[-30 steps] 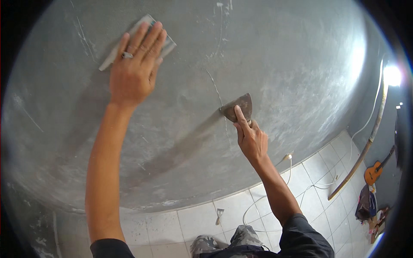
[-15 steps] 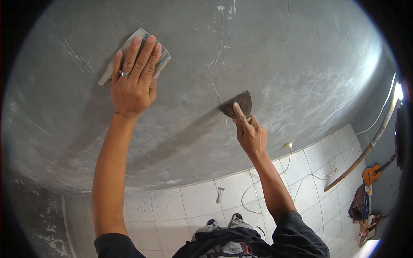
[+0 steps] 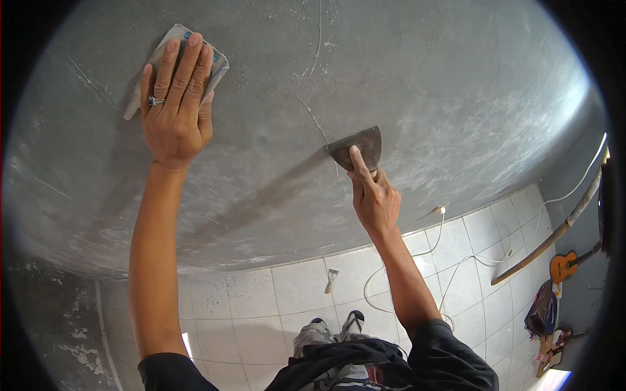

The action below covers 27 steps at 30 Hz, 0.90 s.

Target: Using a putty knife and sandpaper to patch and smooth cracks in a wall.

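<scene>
My left hand (image 3: 175, 117) lies with fingers stretched over a folded piece of sandpaper (image 3: 218, 57), holding it flat against the grey wall (image 3: 261, 117). The sandpaper has a pale back with blue marks. A ring is on one finger. Lower and to the right, my right hand (image 3: 375, 195) grips a putty knife (image 3: 362, 146) by its handle, index finger stretched along the wide dark blade. The blade is at the wall, beside a thin pale crack line (image 3: 314, 117); I cannot tell whether its edge touches.
A small scraper (image 3: 331, 280) lies on the white tiled floor (image 3: 300, 287). A white cable (image 3: 430, 251) loops across the tiles from a plug (image 3: 440, 210) at the wall. At the right are a long pole (image 3: 548, 238), a guitar (image 3: 563, 266) and a dark bag (image 3: 541, 309).
My left hand and the sandpaper have moved up and left along the wall. My right hand with the putty knife has shifted only slightly, and the view has tilted a little.
</scene>
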Tool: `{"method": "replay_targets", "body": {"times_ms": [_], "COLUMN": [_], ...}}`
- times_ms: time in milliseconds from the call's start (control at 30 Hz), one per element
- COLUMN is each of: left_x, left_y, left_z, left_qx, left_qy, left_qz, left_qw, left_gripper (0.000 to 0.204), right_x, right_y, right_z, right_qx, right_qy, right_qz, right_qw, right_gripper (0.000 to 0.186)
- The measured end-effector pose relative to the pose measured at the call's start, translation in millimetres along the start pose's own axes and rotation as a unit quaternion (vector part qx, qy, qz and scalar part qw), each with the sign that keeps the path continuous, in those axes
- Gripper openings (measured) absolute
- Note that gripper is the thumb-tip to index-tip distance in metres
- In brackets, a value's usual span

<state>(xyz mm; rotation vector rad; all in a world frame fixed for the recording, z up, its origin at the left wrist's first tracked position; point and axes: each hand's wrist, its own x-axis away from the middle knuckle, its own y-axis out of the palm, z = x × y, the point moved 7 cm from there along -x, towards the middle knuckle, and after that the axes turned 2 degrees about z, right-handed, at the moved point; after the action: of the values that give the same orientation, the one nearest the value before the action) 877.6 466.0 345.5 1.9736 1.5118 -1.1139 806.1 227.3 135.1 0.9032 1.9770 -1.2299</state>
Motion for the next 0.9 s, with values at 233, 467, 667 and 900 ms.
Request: {"method": "replay_targets", "body": {"times_ms": [233, 467, 667, 900], "left_x": [-6, -7, -6, -4], "left_y": [1, 1, 0, 4], "left_z": [1, 5, -3, 1], "left_qx": [-0.007, -0.010, -0.021, -0.010], "left_qy": [-0.004, -0.003, -0.005, -0.011], "left_qz": [-0.011, -0.006, 0.004, -0.021], "left_qw": [1.000, 1.000, 1.000, 1.000], "left_gripper": [0.042, 0.042, 0.042, 0.042], "right_x": [-17, 28, 7, 13], "right_y": [1, 22, 25, 35], "right_z": [-9, -3, -39, -41], "right_qx": [-0.050, -0.066, -0.067, -0.118], "right_qy": [-0.003, 0.003, -0.040, -0.027], "right_qz": [0.028, -0.030, -0.058, -0.059], "right_qw": [0.998, 0.997, 0.995, 0.991], "right_gripper": [0.057, 0.060, 0.063, 0.061]}}
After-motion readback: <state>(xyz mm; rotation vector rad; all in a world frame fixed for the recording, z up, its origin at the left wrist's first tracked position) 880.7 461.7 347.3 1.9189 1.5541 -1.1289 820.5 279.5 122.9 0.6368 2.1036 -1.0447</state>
